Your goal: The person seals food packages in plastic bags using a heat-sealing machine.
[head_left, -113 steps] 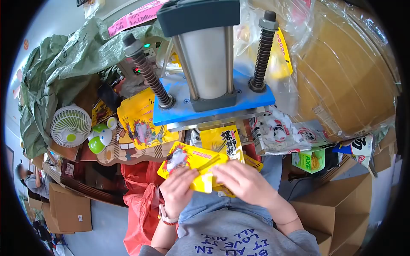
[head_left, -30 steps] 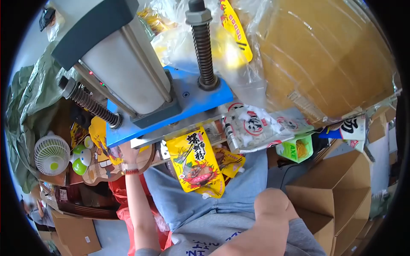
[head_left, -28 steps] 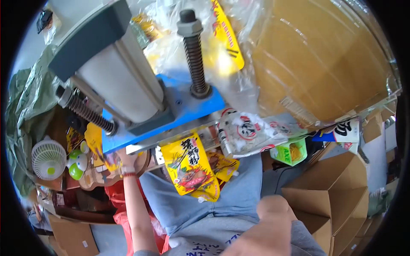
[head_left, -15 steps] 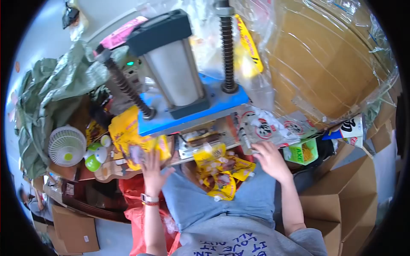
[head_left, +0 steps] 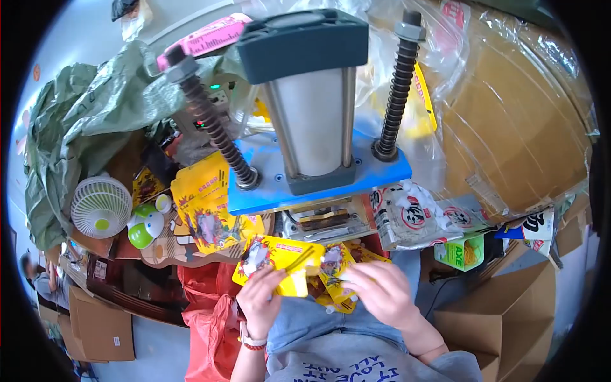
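Observation:
My left hand is closed on a flat yellow printed pouch, holding it up by its lower edge above my lap. My right hand has its fingers bent together at the edge of another yellow pouch, which it appears to pinch. More yellow pouches lie beneath on my lap, partly hidden by the hands. Beyond the hands stands a press with a blue plate, a grey cylinder and two spring-wrapped posts. Under the plate is a brass-coloured die.
Yellow pouches lie stacked left of the press. A white fan and a green-and-white toy are farther left. On the right are a clear printed bag, a green tub and an open carton. Red bags hang below.
My left hand has come from the stack at the left to above my lap, now with a pouch. My right hand has moved left and down from beside the clear bag to the lap pouches.

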The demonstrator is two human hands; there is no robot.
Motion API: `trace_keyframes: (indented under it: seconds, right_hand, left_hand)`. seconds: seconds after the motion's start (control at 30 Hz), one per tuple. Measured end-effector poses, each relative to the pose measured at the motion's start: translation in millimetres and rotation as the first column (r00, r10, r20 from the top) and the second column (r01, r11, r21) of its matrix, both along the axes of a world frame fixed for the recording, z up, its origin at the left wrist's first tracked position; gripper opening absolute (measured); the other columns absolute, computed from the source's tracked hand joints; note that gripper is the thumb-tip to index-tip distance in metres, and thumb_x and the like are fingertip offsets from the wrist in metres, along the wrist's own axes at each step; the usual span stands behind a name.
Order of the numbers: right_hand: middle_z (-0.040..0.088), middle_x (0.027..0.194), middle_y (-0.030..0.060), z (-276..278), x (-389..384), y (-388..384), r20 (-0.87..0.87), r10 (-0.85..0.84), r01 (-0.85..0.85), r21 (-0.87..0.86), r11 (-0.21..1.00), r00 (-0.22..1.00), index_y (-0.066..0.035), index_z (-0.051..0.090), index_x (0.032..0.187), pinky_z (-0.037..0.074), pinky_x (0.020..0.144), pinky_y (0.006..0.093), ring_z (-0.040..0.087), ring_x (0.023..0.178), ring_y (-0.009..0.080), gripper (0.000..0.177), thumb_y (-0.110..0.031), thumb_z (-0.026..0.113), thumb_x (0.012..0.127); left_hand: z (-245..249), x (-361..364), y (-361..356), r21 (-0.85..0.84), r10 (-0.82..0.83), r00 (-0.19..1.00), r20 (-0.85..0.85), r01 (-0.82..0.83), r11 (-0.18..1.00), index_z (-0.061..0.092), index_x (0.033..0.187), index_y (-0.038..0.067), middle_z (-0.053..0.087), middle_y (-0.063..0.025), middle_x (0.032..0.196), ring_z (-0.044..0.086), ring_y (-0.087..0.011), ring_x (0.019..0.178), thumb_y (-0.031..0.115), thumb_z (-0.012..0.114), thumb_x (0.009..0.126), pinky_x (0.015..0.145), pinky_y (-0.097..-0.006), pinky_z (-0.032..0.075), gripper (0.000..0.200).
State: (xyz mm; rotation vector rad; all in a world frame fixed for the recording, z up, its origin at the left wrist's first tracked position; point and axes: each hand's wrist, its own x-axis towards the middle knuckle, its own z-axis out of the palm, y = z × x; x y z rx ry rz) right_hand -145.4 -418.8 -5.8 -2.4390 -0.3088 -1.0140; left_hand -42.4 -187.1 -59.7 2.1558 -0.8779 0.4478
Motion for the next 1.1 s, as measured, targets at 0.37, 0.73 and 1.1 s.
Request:
trace_keyframes:
  seconds: [0.37,0.73,1.1]
  right_hand:
    - [0.064,0.116,0.0125,-13,30,-36,-0.250,0.049,0.011,0.231,0.973,0.967,-0.003,0.062,0.119,0.048,0.091,0.0408,0.060,0.106,0.0294,0.049,-0.018,0.080,0.076]
    - [0.062,0.113,0.0199,-81,46,-124,-0.496,-0.412,0.470,-0.009,0.883,0.764,-0.004,0.060,0.117,0.048,0.088,0.0452,0.058,0.103,0.0410,0.030,-0.004,0.060,0.088]
    - [0.067,0.088,0.0250,-99,67,-159,-0.581,-0.645,0.600,-0.308,0.738,0.496,-0.006,0.041,0.141,0.050,0.073,0.0538,0.065,0.080,0.0419,0.055,-0.012,0.054,0.088]
  left_hand:
    - [-29,-4,-62,-0.271,-0.233,0.607,-0.760,0.030,0.962,0.074,0.087,0.000,0.074,-0.0034,0.080,0.068,-0.0106,0.067,0.018,0.071,0.090,0.062,-0.0257,0.053,0.018]
    - [-27,47,-89,-0.521,-0.439,0.317,-0.841,-0.251,0.816,0.069,0.098,-0.004,0.072,-0.0075,0.093,0.063,-0.0064,0.080,0.018,0.069,0.093,0.070,-0.0242,0.050,0.023]
    - [74,11,-30,0.753,-0.796,0.053,0.603,0.290,0.590,0.048,0.065,0.013,0.041,0.0047,0.064,0.042,-0.0119,0.058,0.021,0.059,0.072,0.053,-0.0264,0.028,0.015]
